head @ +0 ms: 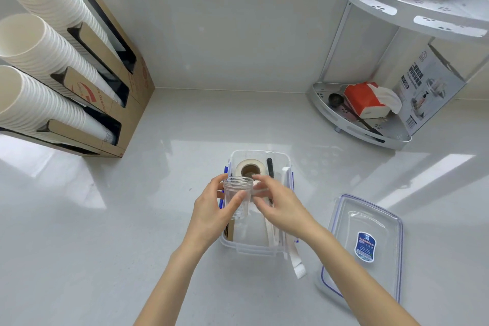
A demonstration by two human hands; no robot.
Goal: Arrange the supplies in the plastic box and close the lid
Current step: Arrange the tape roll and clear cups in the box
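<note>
A clear plastic box with blue clips stands open on the counter in front of me. Inside it lie a roll of pale tape, a black stick and white strips that hang over its near right edge. My left hand holds a small clear jar upright above the box's left side. My right hand is beside the jar, its fingers pinching something small and clear that I cannot make out. The clear lid with a blue label lies flat to the right of the box.
A cardboard holder with three stacks of white paper cups stands at the left. A white two-tier corner rack at the back right holds a red tissue pack, a dark scoop and a printed carton. The wall runs behind.
</note>
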